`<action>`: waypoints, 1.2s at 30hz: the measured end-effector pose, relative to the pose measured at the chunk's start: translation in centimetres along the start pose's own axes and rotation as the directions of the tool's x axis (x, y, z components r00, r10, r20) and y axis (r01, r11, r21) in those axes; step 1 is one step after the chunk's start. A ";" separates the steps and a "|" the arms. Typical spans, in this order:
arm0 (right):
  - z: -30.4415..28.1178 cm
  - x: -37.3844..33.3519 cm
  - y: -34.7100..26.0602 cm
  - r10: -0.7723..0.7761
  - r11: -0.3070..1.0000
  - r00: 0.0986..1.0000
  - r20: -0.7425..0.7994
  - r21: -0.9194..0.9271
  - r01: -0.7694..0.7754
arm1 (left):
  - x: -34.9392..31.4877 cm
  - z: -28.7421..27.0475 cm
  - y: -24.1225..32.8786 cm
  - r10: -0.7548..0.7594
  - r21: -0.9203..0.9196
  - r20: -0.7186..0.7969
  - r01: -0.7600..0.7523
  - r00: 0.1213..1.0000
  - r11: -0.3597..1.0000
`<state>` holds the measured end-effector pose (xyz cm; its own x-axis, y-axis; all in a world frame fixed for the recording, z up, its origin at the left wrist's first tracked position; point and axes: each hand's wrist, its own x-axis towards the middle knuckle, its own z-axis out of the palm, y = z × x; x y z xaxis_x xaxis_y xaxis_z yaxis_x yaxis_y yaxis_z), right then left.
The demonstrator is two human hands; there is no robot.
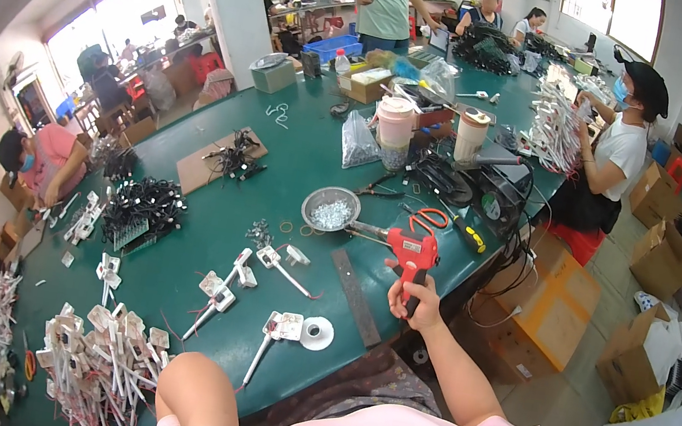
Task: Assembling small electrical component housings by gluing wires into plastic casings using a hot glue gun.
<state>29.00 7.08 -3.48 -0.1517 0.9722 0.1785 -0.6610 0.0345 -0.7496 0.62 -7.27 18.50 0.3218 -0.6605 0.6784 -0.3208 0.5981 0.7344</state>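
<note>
In the head view, the fingers of my right hand (423, 304) are wrapped round the grip of the red gun (414, 247), one of them reaching up by its trigger. I seem to hold it pistol-fashion so that one hand both carries and works it. Its metal shaft points left from the fingers, toward the bowl (325, 193); I cannot tell whether the tip touches the rim. The bowl, full of small pale pieces (332, 213), sits ahead and left of the fingers, probably for an easy reach.

Nearer me and left of the fingers lie a dark strip (354, 297), a white disc (317, 334) and, just beside the disc, a white stemmed part (284, 326). Such parts lie singly here, perhaps to be taken up one by one, while the pile (104, 354) is well off to the left. Scissors (427, 219) and a yellow screwdriver (469, 235) lie on the table (278, 158) beyond the fingers, likely parked within reach.

My right forearm (460, 361) slants forward and leftward to the grip, over the table's near edge. My left arm (196, 395) is bent at the lower edge; its hand is out of view, so I cannot tell how those fingers stand.
</note>
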 end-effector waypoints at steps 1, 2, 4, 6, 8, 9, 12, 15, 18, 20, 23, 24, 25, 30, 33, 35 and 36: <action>0.0 -0.1 0.1 0.002 1.000 1.000 -0.005 -0.012 -0.002 | 0.4 -0.7 0.5 0.012 0.124 0.081 -0.022 0.997 0.992; 0.0 -0.2 0.1 0.002 1.000 1.000 -0.009 -0.024 -0.002 | 0.7 -1.4 0.8 0.012 0.243 0.164 -0.052 0.986 0.969; 0.1 -0.5 -0.1 -0.012 1.000 1.000 -0.022 -0.021 0.011 | 0.7 -2.9 0.2 0.157 0.415 0.201 -0.229 0.967 0.881; 0.0 -0.6 -0.2 0.001 0.997 0.997 -0.071 -0.082 -0.007 | 0.6 -3.8 0.3 0.287 0.558 0.269 -0.392 0.919 0.731; 0.6 -0.6 -0.3 0.003 0.997 0.997 -0.074 -0.075 -0.009 | 1.4 -5.1 1.9 0.202 0.483 0.089 -0.219 0.975 0.848; 1.0 -0.6 -0.4 0.017 0.995 0.996 -0.087 -0.092 -0.025 | 1.0 -4.8 1.8 0.199 0.486 0.085 -0.215 0.976 0.847; 0.0 -1.2 -1.2 0.029 0.992 0.989 -0.147 -0.120 -0.047 | -1.3 -5.3 1.1 0.114 -0.004 -0.037 -0.114 0.993 0.994; 1.0 -0.6 -0.7 0.050 0.993 0.991 -0.124 -0.104 -0.063 | -1.4 -5.1 1.9 0.097 -0.173 -0.116 -0.117 0.988 0.978; 1.1 -0.8 -0.7 0.056 0.991 0.987 -0.152 -0.110 -0.073 | -2.4 -4.2 2.2 0.102 -0.189 -0.099 -0.119 0.990 0.975; 0.9 -0.9 -0.5 0.040 0.992 0.985 -0.170 -0.113 -0.060 | -2.4 -2.7 3.1 0.098 -0.292 -0.651 -0.368 0.753 0.883; 1.4 -0.8 -0.8 0.041 0.992 0.984 -0.173 -0.111 -0.061 | -3.7 -6.3 -0.1 0.450 0.170 0.265 -0.500 0.853 0.849; 1.5 -0.8 -0.8 0.045 0.992 0.984 -0.172 -0.111 -0.065 | -4.4 -5.0 0.0 0.451 0.172 0.261 -0.501 0.853 0.848; 1.4 -0.7 -0.9 0.046 0.992 0.985 -0.168 -0.106 -0.064 | -5.3 -2.8 0.3 0.219 -0.248 -0.063 -0.228 0.974 0.942; 0.7 -0.8 -0.6 0.045 0.991 0.984 -0.170 -0.116 -0.066 | -6.7 -2.6 2.4 -0.387 -0.889 -0.034 0.148 0.922 0.433; 0.8 -0.8 -0.7 0.048 0.992 0.986 -0.161 -0.111 -0.067 | -5.9 -1.7 4.1 -0.518 -0.978 -0.141 -0.200 0.844 -0.058; 0.8 -0.8 -0.6 0.049 0.992 0.986 -0.160 -0.107 -0.067 | -6.0 -1.6 4.1 -0.573 -0.960 -0.045 -0.195 0.818 -0.203; 0.8 -0.7 -0.6 0.048 0.992 0.986 -0.158 -0.104 -0.065 | -6.0 -1.6 4.1 -0.574 -0.959 -0.046 -0.196 0.818 -0.203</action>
<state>28.89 6.16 -2.68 -0.0652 0.9971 0.0387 -0.5698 -0.0054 -0.8218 -1.25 -0.14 17.43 0.4882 -0.8623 0.1345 0.8566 0.4439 -0.2632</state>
